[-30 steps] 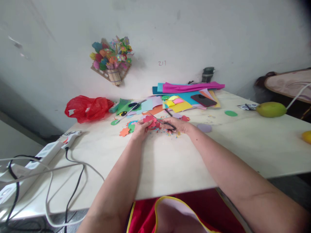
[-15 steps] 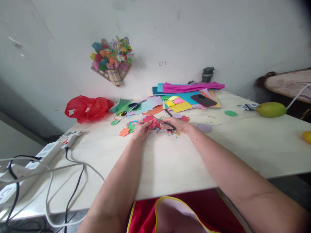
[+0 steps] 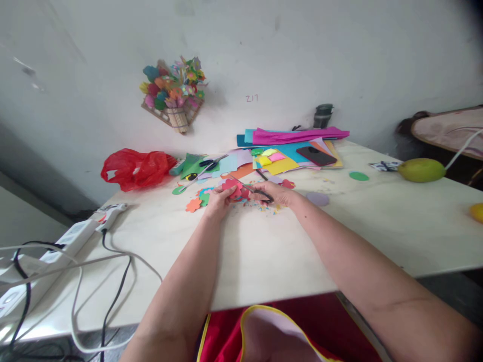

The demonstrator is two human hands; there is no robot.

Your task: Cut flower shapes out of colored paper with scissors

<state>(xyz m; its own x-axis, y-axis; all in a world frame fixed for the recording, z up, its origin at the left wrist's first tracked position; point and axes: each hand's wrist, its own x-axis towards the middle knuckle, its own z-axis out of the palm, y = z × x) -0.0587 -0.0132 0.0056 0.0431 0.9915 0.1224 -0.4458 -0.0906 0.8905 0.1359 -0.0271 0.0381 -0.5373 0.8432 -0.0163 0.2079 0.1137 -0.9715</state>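
My left hand [image 3: 219,201] is closed on a red paper flower [image 3: 233,188], pinched between thumb and fingers. In my right hand [image 3: 274,193] is a pair of scissors [image 3: 263,195], whose blades point up and left beside the red flower. Tiny paper scraps [image 3: 272,208] lie under and around my right hand. Left of my left hand rests an orange paper flower [image 3: 193,204], with green and blue cut pieces close by.
A red plastic bag [image 3: 138,168], a second pair of scissors [image 3: 211,163], colored sheets [image 3: 287,168] and a phone [image 3: 316,156] lie farther back. Cables and a power strip [image 3: 71,239] are at the left, a green mango [image 3: 421,170] at the right.
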